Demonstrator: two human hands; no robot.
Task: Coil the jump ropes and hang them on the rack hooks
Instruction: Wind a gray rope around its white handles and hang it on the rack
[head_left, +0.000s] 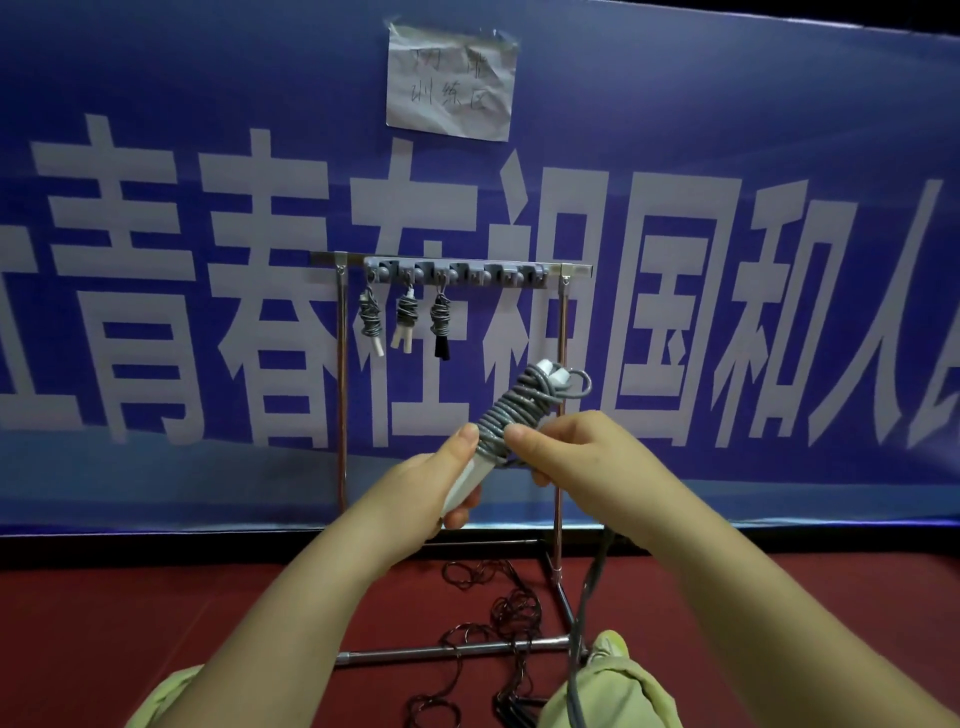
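While winding grey jump rope (511, 410) below rack hooks (457, 273) | left hand (447, 483) clamped on handles, steadying | right hand (566, 447) pinching coil, feeding slack

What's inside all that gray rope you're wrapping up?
White handles: their tops poke out of the gray rope coil at the upper end, and one white handle shows below in the left hand. The rope hides the middle, and the right hand covers its side.
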